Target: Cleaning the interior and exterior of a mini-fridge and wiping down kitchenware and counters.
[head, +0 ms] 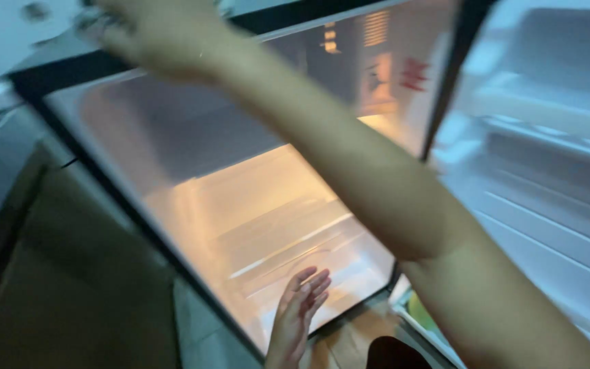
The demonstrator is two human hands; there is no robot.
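Observation:
A small fridge [138, 225] with a dark frame stands open, and its bare white inside [268, 225] glows with warm light. My left hand [298, 307] is raised at the lower front of the compartment, fingers straight, holding nothing. My right arm crosses the whole opening from bottom right to top left. My right hand [155, 37] lies on the top edge of the fridge, blurred. Whether its fingers grip anything there is unclear.
The fridge door [548, 143] hangs open on the right, with white shelves on its inner side. A brown cardboard surface [69, 280] lies to the left of the fridge. Something yellow-green [419, 311] shows low by the door's bottom edge.

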